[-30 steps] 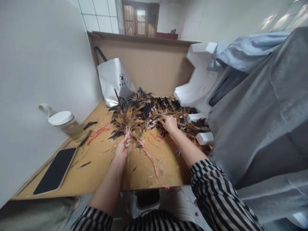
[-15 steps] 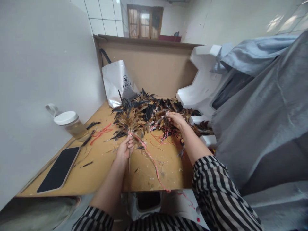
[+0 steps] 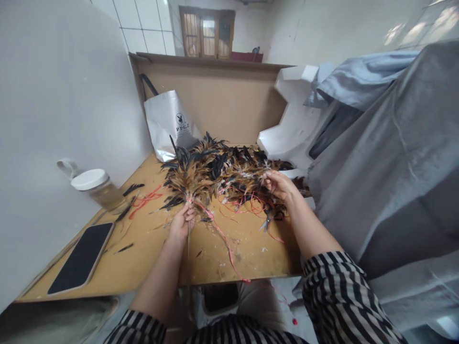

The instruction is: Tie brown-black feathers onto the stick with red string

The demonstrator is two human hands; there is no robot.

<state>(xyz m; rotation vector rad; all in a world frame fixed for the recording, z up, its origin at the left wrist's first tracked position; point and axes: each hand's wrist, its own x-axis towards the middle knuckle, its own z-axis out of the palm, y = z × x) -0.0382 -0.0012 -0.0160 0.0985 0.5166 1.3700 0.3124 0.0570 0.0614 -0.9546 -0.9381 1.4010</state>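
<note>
Gripping a thin stick (image 3: 189, 258) just under the feather bundle (image 3: 189, 180), the left hand (image 3: 182, 220) is closed, with the plumes fanning out directly beyond its fingers. Red string (image 3: 223, 234) runs from beside that hand to the near edge of the table (image 3: 215, 263). The right hand (image 3: 278, 185), fingers curled and tips close together, is at the feather pile (image 3: 242, 167), right of the bundle; whether it pinches a feather cannot be told.
</note>
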